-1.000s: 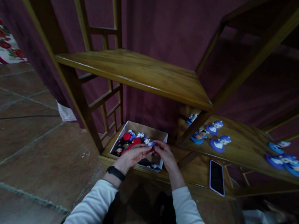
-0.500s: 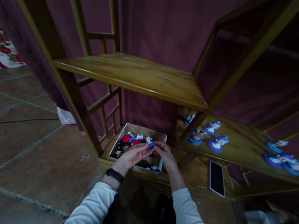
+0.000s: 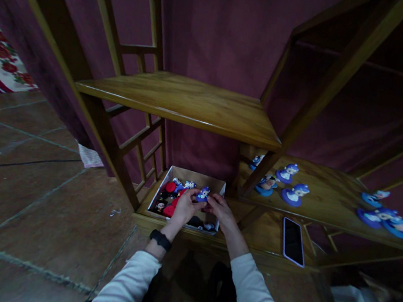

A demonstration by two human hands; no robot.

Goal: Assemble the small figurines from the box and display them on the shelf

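A cardboard box sits on the bottom board of a wooden shelf unit and holds several small red, black and blue toy figures. Both my hands hover over it. My left hand pinches a small blue and white figure by its left side, fingers closed. My right hand touches the same figure from the right with curled fingertips. A black band circles my left wrist.
Several blue figures stand on the lower right shelf board, with more blue figures farther right. A phone lies face up beside the box. A bare wooden shelf juts out above. Tiled floor lies left.
My left hand has turned from lying palm up to pinching the blue figure upright. Both hands have shifted slightly toward the box's back.
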